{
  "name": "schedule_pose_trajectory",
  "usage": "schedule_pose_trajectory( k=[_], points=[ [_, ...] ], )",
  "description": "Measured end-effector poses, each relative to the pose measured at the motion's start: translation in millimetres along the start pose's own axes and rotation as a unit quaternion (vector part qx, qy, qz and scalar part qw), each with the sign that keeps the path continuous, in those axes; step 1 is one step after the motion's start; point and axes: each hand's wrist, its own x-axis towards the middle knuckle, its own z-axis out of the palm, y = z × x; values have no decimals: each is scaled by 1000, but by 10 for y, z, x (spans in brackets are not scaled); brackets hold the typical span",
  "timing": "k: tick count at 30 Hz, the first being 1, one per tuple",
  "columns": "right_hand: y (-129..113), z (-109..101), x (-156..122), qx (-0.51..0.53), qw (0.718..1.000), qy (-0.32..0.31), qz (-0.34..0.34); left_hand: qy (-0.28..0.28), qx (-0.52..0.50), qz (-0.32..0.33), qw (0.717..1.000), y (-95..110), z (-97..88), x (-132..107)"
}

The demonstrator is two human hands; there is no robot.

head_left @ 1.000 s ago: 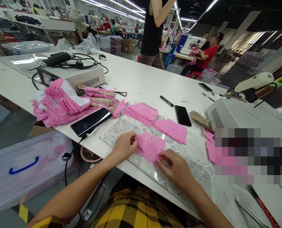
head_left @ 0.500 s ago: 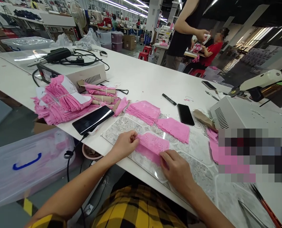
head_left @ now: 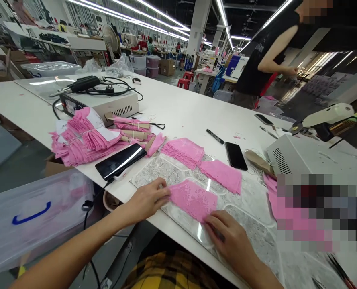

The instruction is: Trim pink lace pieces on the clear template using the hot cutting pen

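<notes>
A pink lace fabric piece (head_left: 193, 199) lies spread on the clear-covered, grey stone-patterned board (head_left: 250, 218) in front of me. My left hand (head_left: 152, 196) pinches its left edge between thumb and fingers. At its lower right corner, the curled fingers of my right hand (head_left: 231, 233) close on the edge. Just beyond it sit a layered stack of pink lace pieces (head_left: 183, 151) and, to the right, a second pink stack (head_left: 222, 174).
Tied pink bundles (head_left: 88, 134) and a black phone (head_left: 121, 160) are at the left. Another phone (head_left: 236, 155) and a marker (head_left: 215, 136) lie beyond the stacks. Grey machine boxes (head_left: 106, 105) stand on the table; tweezers (head_left: 339, 269) lie near right. A person in black (head_left: 264, 60) stands across.
The pink piece, folded up along its near side before, now lies flatter. Both hands have moved slightly outward and lower in view. The standing person has shifted right and turned.
</notes>
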Motion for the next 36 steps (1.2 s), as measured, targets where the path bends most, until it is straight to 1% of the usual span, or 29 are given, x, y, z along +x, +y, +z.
schedule_pose_trajectory(
  k=[2, 4, 6, 8, 10, 12, 15, 17, 19, 21, 23, 25, 28, 30, 32, 36],
  points=[
    [25, -11, 45, 38, 999, -9, 27, -4, -14, 13, 1000, -45, -10, 35],
    [41, -76, 139, 86, 992, -52, 80, -10, -29, 24, 999, -50, -58, 102],
    [61, -193, 283, 130, 976, -107, 140, -12, -37, 38, 999, -35, -149, 206],
    [109, -329, 476, 159, 960, -130, 190, -6, -44, 44, 998, -27, -265, 369],
    [201, -446, 724, 176, 953, -114, 218, 7, -47, 40, 998, -47, -393, 614],
    [342, -532, 1023, 192, 950, -100, 225, 19, -48, 30, 998, -99, -529, 936],
    [603, -609, 1521, 175, 958, -47, 220, 58, -36, 16, 998, -221, -761, 1465],
    [758, -620, 1821, 154, 966, 2, 210, 94, -20, 14, 995, -316, -908, 1744],
    [859, -573, 2032, 130, 971, 51, 194, 119, -4, 23, 993, -418, -999, 1899],
    [905, -451, 2117, 117, 975, 70, 179, 121, 9, 36, 992, -533, -1002, 1922],
    [916, -269, 2079, 115, 978, 56, 165, 102, 19, 47, 994, -661, -929, 1848],
    [920, -76, 1960, 119, 979, 44, 159, 75, 27, 53, 995, -786, -835, 1739],
    [945, 136, 1776, 126, 978, 38, 163, 57, 40, 34, 997, -917, -777, 1649],
    [964, 204, 1737, 131, 977, 40, 166, 65, 49, 6, 997, -942, -831, 1686],
    [960, 235, 1796, 137, 976, 48, 165, 82, 58, -24, 995, -916, -943, 1788],
    [862, 315, 2132, 154, 972, 73, 161, 100, 66, -69, 990, -736, -1204, 2034]
  ],
)
